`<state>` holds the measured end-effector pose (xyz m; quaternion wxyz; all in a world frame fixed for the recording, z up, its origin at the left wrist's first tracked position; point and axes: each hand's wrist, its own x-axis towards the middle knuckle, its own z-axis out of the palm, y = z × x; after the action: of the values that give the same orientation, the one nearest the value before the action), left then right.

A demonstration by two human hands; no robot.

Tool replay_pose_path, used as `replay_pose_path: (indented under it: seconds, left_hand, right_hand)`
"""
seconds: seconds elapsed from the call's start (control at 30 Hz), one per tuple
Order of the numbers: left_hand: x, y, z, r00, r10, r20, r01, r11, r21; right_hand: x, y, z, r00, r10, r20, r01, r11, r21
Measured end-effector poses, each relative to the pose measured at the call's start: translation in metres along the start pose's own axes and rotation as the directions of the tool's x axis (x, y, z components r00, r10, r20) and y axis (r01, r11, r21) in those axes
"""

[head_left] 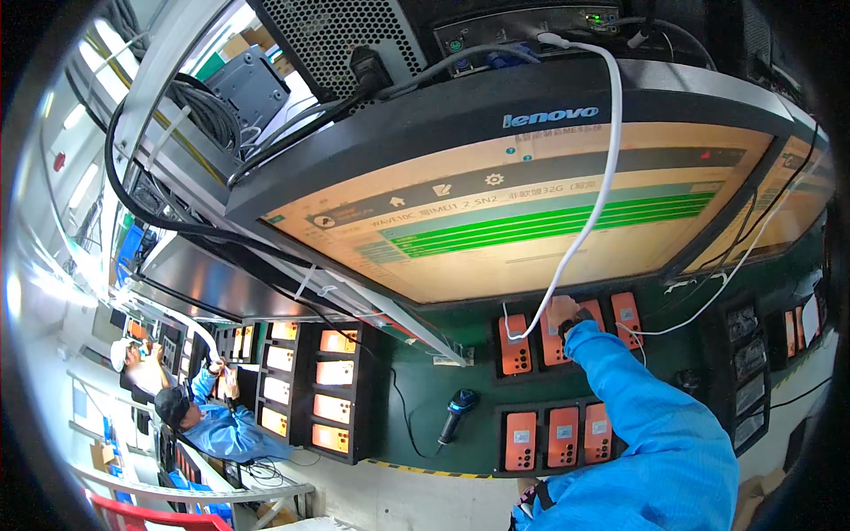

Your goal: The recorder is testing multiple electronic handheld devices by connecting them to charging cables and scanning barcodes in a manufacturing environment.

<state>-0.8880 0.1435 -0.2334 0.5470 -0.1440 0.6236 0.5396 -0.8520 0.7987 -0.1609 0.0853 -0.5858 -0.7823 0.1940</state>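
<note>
My right hand, at the end of a blue sleeve with a dark band at the wrist, reaches to the far row of orange phones under the monitor. Its fingers look curled at the top end of the middle phone; what they grip is hidden. Just left lies another orange phone, with a white cable hanging down to it. At the right, an orange phone has a thin white cable across it. These lie face down in a black tray. I cannot make out my left hand.
A large monitor overhangs the green bench. Nearer lies a second black tray with orange phones. A handheld scanner rests left of it. Trays of boxed phones stand further left, near a co-worker in blue.
</note>
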Motion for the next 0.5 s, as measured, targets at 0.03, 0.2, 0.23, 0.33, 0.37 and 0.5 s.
replay_pose_path:
  seconds: [0.03, 0.2, 0.23, 0.33, 0.37, 0.5]
  left_hand:
    - [-0.002, 0.000, 0.000, 1.000, -0.002, -0.018, 0.002, 1.000, 0.005]
    - [-0.017, -0.006, -0.005, 0.995, -0.028, -0.093, 0.031, 0.999, 0.028]
    - [-0.021, -0.007, -0.006, 0.994, -0.035, -0.108, 0.038, 0.999, 0.031]
    - [-0.033, -0.013, -0.011, 0.986, -0.058, -0.157, 0.066, 0.997, 0.045]
    - [-0.035, -0.014, -0.013, 0.982, -0.063, -0.176, 0.073, 0.996, 0.048]
    - [-0.048, -0.013, -0.017, 0.974, -0.082, -0.213, 0.103, 0.991, 0.086]
  right_hand:
    - [-0.002, 0.000, 0.005, 0.999, -0.025, -0.022, 0.026, 0.999, 0.027]
    - [0.001, 0.003, 0.028, 0.996, 0.075, 0.045, -0.079, 0.992, 0.098]
    - [0.005, 0.008, 0.034, 0.996, 0.026, 0.089, -0.032, 0.997, 0.068]
    - [0.011, 0.004, 0.040, 0.987, 0.024, 0.158, -0.026, 1.000, 0.008]
    - [0.012, 0.001, 0.040, 0.983, 0.074, 0.168, -0.071, 0.997, -0.027]
    - [0.007, 0.001, 0.038, 0.956, 0.184, 0.230, -0.207, 0.975, 0.080]
